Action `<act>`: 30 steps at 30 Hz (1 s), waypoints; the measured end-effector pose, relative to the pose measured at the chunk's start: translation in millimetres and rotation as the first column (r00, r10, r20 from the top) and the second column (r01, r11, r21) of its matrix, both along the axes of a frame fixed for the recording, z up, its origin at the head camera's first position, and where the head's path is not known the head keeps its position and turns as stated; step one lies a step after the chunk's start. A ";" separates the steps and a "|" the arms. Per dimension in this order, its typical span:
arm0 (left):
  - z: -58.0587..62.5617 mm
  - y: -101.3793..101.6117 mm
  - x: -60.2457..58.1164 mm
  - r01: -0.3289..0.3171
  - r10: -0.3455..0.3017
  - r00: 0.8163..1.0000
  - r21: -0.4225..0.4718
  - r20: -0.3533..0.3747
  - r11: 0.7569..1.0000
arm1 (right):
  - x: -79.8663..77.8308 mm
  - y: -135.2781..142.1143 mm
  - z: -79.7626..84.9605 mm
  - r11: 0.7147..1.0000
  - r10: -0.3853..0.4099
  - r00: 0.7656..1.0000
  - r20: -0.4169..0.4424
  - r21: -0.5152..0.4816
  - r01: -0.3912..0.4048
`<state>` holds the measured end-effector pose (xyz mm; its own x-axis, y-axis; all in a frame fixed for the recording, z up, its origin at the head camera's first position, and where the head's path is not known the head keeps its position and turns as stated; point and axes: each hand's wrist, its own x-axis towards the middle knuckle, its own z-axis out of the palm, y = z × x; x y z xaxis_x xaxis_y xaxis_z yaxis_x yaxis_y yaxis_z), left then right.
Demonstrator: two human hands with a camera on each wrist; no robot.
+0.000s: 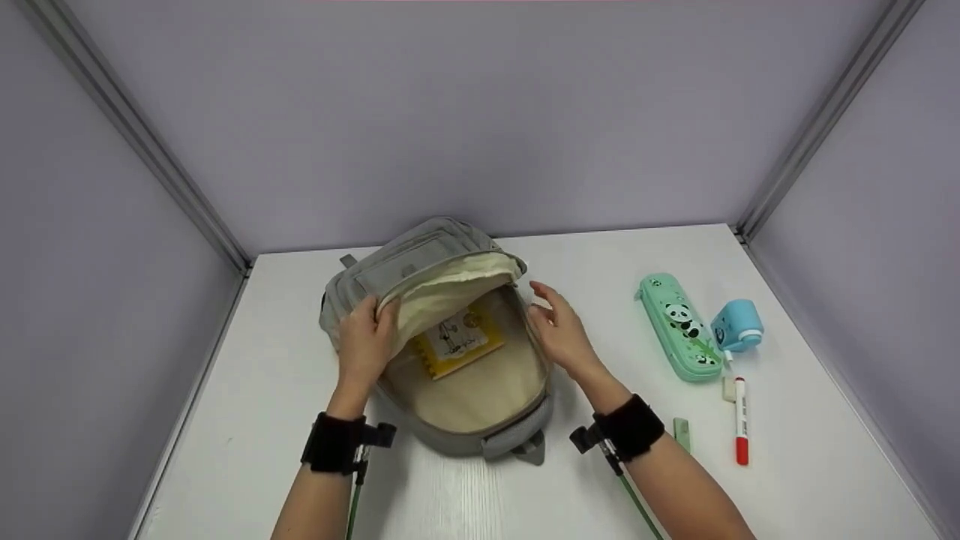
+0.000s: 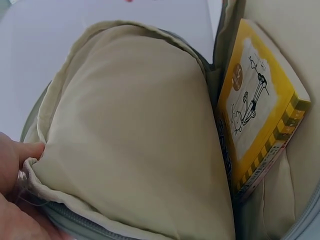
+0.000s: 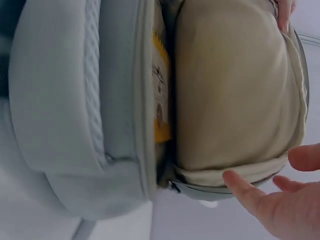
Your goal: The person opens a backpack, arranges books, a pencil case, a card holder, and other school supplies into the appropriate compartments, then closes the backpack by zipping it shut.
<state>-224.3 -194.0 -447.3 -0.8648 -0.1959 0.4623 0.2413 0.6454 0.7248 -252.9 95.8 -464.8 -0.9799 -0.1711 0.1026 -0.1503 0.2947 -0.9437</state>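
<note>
A grey backpack [image 1: 469, 442] lies unzipped on the white table, its cream lining showing. My left hand [image 1: 365, 341] pinches the edge of its front flap [image 2: 135, 120], thumb on the lining side, and keeps the flap raised. Inside the main compartment sits a yellow book [image 1: 459, 341] with a line drawing on its cover; the left wrist view shows its spine too. At the bag's right side is my right hand [image 1: 559, 326], fingers loosely bent and apart. In the right wrist view its index fingertip [image 3: 231, 176] is right at the flap's rim.
To the right lie a green panda pencil case [image 1: 681, 328], a blue bottle-like item [image 1: 737, 326], a small pale block [image 1: 728, 389], a red-capped marker [image 1: 742, 420] and a small green piece [image 1: 681, 433] partly behind the right forearm. Grey panels [image 1: 480, 112] enclose the table.
</note>
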 end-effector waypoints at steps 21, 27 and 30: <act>-30.5 18.1 49.2 0.213 -0.209 0.977 -0.274 0.043 0.938 | -3.0 4.9 -19.8 0.870 0.204 0.887 -0.413 0.492 0.029; -43.2 23.4 62.1 0.248 -0.225 0.969 -0.361 0.105 0.899 | 2.8 13.4 -29.8 0.829 0.228 0.884 -0.407 0.557 0.042; -47.4 23.8 65.6 0.291 -0.240 0.952 -0.313 0.192 0.904 | 6.6 18.0 -36.9 0.803 0.257 0.874 -0.412 0.594 0.044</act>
